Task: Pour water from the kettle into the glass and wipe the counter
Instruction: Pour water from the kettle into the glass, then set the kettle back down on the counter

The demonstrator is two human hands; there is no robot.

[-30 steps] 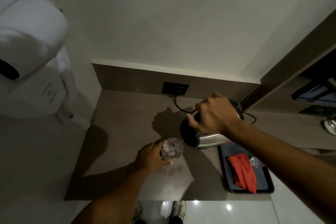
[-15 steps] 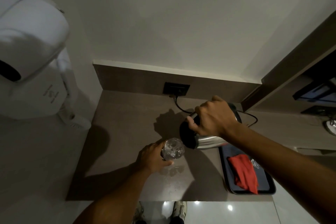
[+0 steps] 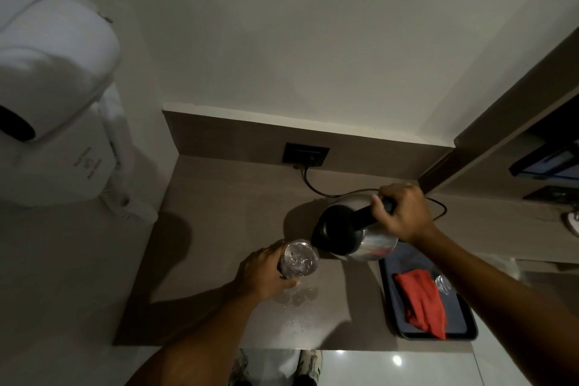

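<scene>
A steel kettle (image 3: pixel 374 249) with a black lid and handle hangs tilted above the counter (image 3: pixel 219 229), its spout at the rim of a clear glass (image 3: pixel 299 260). My right hand (image 3: pixel 402 213) grips the kettle's black handle. My left hand (image 3: pixel 266 269) is wrapped around the glass, holding it just above the counter. Water droplets (image 3: pixel 297 298) glisten on the counter below the glass. A red cloth (image 3: pixel 423 301) lies in a dark tray (image 3: pixel 390 301) at the right.
A second small glass (image 3: pixel 443 283) lies in the tray beside the cloth. A black cord (image 3: pixel 310 182) runs from a wall socket (image 3: pixel 305 155) behind the kettle. A white wall-mounted appliance (image 3: pixel 56 88) hangs at the left. A dark shelf unit (image 3: pixel 517 135) rises at the right.
The kettle has shifted right and turned, so its black lid and handle now show from above. My right hand moved back along the handle. The glass stays in my left hand.
</scene>
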